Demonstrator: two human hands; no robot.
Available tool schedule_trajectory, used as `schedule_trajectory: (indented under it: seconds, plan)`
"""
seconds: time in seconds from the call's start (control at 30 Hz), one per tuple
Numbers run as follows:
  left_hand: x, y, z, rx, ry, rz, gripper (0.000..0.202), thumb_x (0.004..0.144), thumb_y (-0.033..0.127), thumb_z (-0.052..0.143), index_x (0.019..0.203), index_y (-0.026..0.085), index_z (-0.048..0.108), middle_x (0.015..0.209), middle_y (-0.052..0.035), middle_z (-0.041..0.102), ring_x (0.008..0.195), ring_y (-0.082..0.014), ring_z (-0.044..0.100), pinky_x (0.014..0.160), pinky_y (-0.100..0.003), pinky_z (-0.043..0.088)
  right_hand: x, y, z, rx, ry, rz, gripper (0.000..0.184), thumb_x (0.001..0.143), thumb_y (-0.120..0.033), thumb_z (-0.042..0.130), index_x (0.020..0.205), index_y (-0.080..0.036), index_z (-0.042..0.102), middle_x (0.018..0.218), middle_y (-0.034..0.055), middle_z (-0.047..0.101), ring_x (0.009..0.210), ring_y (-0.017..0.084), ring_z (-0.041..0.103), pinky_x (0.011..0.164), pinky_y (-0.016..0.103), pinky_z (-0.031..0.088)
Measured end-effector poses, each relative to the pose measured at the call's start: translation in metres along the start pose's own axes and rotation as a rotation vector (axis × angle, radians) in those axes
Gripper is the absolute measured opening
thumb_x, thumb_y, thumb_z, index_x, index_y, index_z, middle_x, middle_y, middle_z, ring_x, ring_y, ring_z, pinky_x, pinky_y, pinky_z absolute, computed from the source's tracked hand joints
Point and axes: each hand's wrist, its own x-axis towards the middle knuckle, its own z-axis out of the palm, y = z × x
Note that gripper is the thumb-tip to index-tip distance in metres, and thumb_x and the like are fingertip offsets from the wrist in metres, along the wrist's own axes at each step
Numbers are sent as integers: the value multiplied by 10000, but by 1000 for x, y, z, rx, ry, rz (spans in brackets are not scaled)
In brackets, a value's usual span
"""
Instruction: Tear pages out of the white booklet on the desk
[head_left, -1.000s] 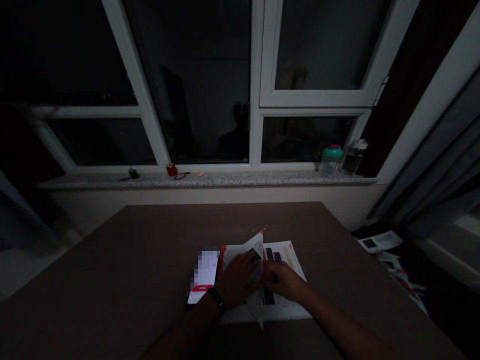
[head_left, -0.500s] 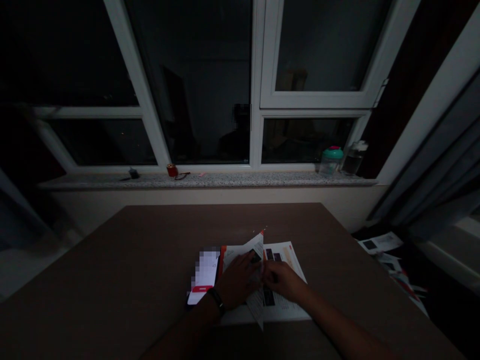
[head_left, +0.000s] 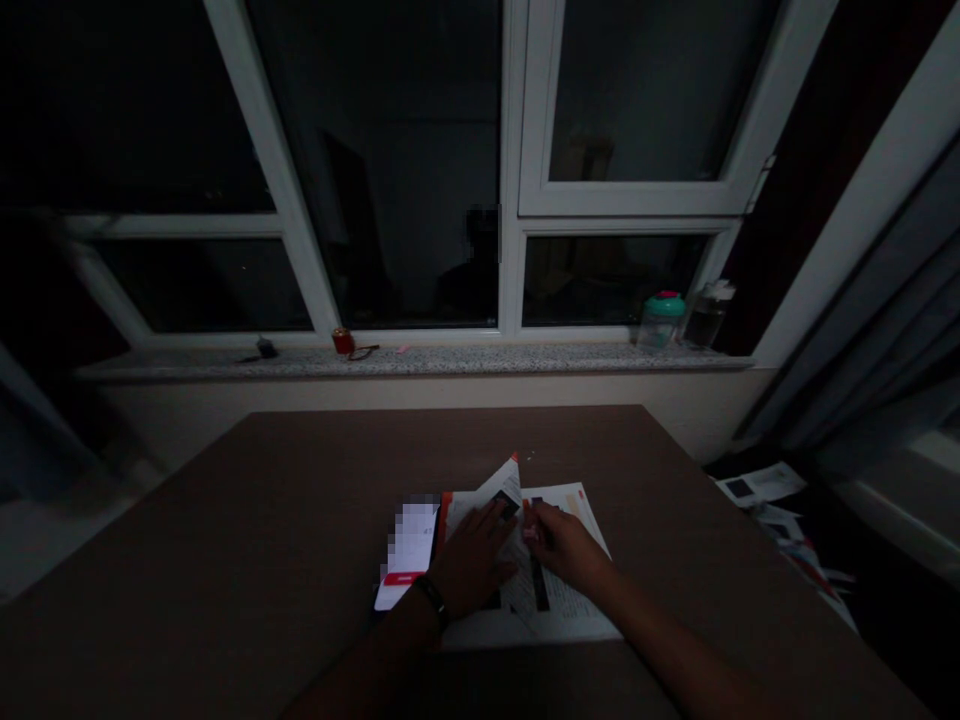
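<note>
Printed paper (head_left: 574, 605) lies on the table (head_left: 330, 480), a pointed, orange-tipped corner jutting past its far edge. The left hand (head_left: 471, 560) is spread over it; the right hand (head_left: 564, 545) has its fingers curled at the sheet, but whether they pinch it I cannot tell. Working a sheet's fold seems the step in hand, and the next move seems to call for a steady left palm. Just left sits a lit phone (head_left: 416, 545). Farther off, a green-lidded bottle (head_left: 660, 320) stands on the windowsill (head_left: 465, 358).
</note>
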Motion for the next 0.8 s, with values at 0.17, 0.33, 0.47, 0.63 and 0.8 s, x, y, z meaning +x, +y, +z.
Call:
schedule_trajectory:
  seconds: [0.17, 0.33, 0.47, 0.63, 0.8]
  plan:
    - [0, -1, 0, -7, 18, 17, 592, 920, 378, 556, 1445, 257, 312, 1544, -101, 234, 1408, -292, 221, 1118, -520, 238, 4, 1, -2, 13, 22, 13, 167, 763, -94, 552, 871, -212, 504, 806, -15, 553, 696, 135, 518, 634, 224, 389]
    - [0, 0, -2, -17, 19, 20, 575, 922, 376, 555, 1437, 263, 327, 1538, -100, 252, 1406, -296, 228, 1116, -528, 237, 0, -3, -6, 27, -57, -76, 203, 718, -56, 571, 828, -211, 500, 829, -13, 523, 763, 146, 508, 679, 234, 394]
    - [1, 1, -2, -6, 11, 2, 608, 896, 363, 603, 1432, 247, 341, 1533, -113, 258, 1401, -310, 236, 1114, -527, 243, -3, -6, -6, 40, -79, -122, 225, 711, -38, 569, 829, -210, 485, 868, -4, 506, 823, 156, 505, 712, 243, 399]
    - [1, -2, 2, -8, 14, 12, 618, 901, 374, 595, 1443, 250, 325, 1535, -110, 254, 1401, -309, 232, 1112, -525, 252, 5, -4, -5, 41, 0, -60, 196, 755, -40, 527, 841, -208, 475, 884, -2, 487, 771, 140, 491, 680, 234, 392]
    - [0, -3, 2, -15, 33, 20, 612, 902, 399, 591, 1439, 263, 330, 1531, -99, 266, 1396, -310, 245, 1108, -532, 257, 0, -7, -7, 29, -68, -112, 200, 742, -43, 551, 819, -208, 469, 848, -8, 487, 790, 149, 490, 688, 233, 388]
